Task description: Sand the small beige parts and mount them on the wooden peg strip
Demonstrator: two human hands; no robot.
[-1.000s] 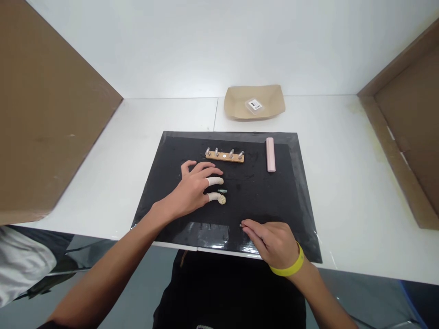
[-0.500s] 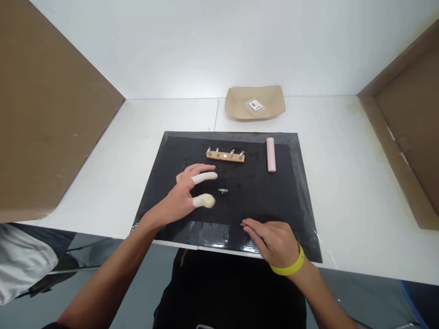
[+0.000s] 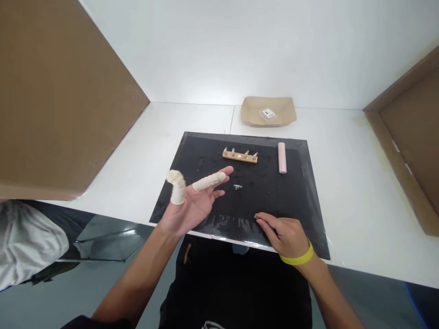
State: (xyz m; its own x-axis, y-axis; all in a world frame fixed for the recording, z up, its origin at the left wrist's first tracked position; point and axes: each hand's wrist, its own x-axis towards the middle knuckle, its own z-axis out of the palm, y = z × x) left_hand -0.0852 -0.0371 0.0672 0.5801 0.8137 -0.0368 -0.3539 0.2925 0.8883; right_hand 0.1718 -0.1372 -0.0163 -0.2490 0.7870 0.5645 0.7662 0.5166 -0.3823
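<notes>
My left hand (image 3: 192, 205) is turned palm up over the left part of the black mat (image 3: 212, 208), fingers spread and nothing in it. Pale finger cots cover its thumb and index finger. Just right of its fingertips lies a small green piece with a metal part (image 3: 238, 186). My right hand (image 3: 284, 233) rests low on the mat, thumb and index finger pinched on a tiny thing at their tips, too small to name. Farther back lies a narrow wooden strip (image 3: 239, 156) with several clear upright pegs. A pale pink cylinder (image 3: 281, 158) lies to its right.
Behind the mat, a brown paper tray (image 3: 248, 119) holds a small clear case (image 3: 268, 114) with a white label. Cardboard walls stand at the left (image 3: 68, 100) and right (image 3: 408, 151). A person's grey clothing (image 3: 32, 233) shows at far left.
My left hand has rolled from palm down to palm up, with its thumb swung out to the left. My right hand keeps its pinch. The whole view has shifted slightly.
</notes>
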